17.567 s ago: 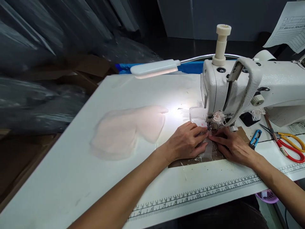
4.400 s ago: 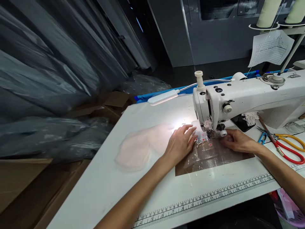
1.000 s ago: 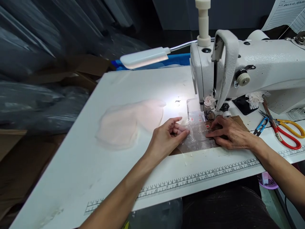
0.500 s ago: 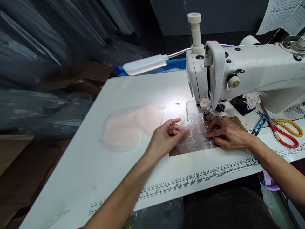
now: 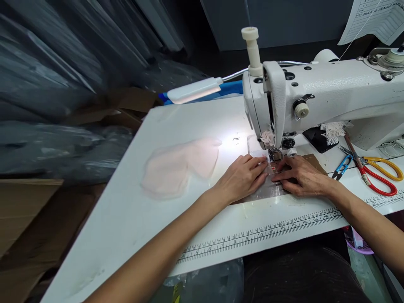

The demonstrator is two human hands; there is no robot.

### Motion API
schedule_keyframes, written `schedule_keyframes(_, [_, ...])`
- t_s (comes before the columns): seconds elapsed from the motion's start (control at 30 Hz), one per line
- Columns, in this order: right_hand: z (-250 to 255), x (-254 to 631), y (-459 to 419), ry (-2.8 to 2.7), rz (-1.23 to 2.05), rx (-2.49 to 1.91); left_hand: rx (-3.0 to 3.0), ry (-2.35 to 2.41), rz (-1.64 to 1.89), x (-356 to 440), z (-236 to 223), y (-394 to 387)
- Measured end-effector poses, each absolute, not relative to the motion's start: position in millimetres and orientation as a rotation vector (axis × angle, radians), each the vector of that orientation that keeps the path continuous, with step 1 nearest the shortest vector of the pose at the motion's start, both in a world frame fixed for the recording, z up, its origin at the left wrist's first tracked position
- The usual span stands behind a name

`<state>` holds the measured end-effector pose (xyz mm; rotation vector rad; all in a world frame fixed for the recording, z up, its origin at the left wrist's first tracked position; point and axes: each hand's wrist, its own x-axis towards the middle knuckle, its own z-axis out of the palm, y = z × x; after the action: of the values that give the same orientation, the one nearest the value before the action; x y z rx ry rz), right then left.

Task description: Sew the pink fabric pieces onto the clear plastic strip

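My left hand [image 5: 244,176] lies flat with its fingers stretched out, pressing on a clear plastic sheet [image 5: 268,192] over a brown piece. Its fingertips are just left of the metal presser foot [image 5: 276,155] of a white sewing machine [image 5: 328,88]. On the other side of the foot, my right hand [image 5: 299,176] rests with bent fingers apart, their tips touching the sheet by a small red mark [image 5: 273,168]. Any thin material under the fingertips is too small to make out. Pale pink fabric pieces [image 5: 179,168] lie flat to the left.
Red-and-yellow-handled scissors [image 5: 375,168] and blue thread snips [image 5: 342,167] lie right of my right hand. A lamp [image 5: 194,89] lights the white table [image 5: 126,235], which has a printed ruler [image 5: 261,235] along its front edge. White lace [image 5: 334,132] sits under the machine arm.
My left hand has moved right and flattened onto the sheet beside the presser foot; before, its fingers were curled at the sheet's left part. My right hand stays nearly in place.
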<state>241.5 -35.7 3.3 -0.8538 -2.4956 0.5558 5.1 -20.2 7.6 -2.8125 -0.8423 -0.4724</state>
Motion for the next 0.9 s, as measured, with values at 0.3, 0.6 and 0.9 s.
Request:
schedule_keyframes(0.3, [-6.3, 239.1, -34.9, -2.397, 0.387, -0.91, -2.779, -0.864, -0.219, 7.5, 4.7, 3.9])
schedule_keyframes(0.6, [-8.4, 240.4, -34.4, -2.401, 0.385, -0.873, -2.807, -0.853, -0.504, 0.7, -3.1, 3.3])
schedule_keyframes(0.9, [-9.7, 241.2, -32.9, -2.404, 0.387, -0.849, -2.802, -0.854, -0.505, 1.3, 0.4, -1.6])
